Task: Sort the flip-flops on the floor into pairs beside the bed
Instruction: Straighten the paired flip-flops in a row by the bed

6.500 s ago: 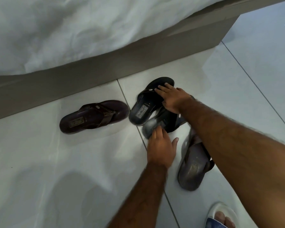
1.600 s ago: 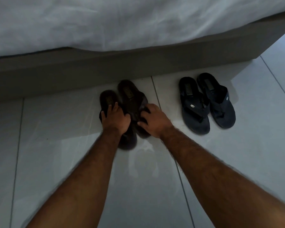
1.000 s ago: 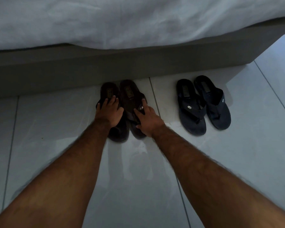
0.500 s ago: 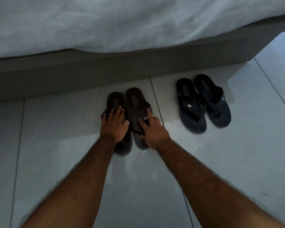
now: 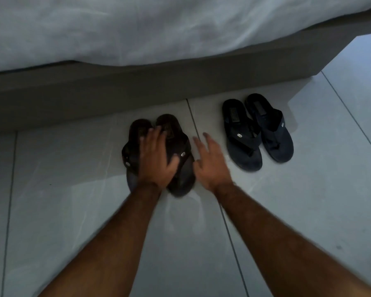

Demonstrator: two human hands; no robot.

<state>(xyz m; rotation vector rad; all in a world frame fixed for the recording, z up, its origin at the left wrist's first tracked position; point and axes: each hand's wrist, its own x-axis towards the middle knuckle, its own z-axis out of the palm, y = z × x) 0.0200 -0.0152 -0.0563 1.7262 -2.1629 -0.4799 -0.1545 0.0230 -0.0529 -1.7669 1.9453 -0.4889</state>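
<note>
Two dark brown flip-flops (image 5: 181, 146) lie side by side on the pale floor tiles, heels toward the bed. My left hand (image 5: 156, 159) hovers flat over them with fingers spread, blurred; whether it touches them I cannot tell. My right hand (image 5: 210, 161) is open just right of the brown pair, off the sandals. Further right a dark navy pair (image 5: 257, 129) lies side by side, heels toward the bed, untouched.
The grey bed base (image 5: 137, 91) runs across the view behind both pairs, with a white sheet (image 5: 159, 26) hanging over it. The base ends at the right, where more tiled floor (image 5: 351, 67) shows. Bare tiles spread left of the brown pair.
My right hand has lifted off the right brown flip-flop and moved to its right side. My left hand has shifted right over the pair. The navy pair has stayed put.
</note>
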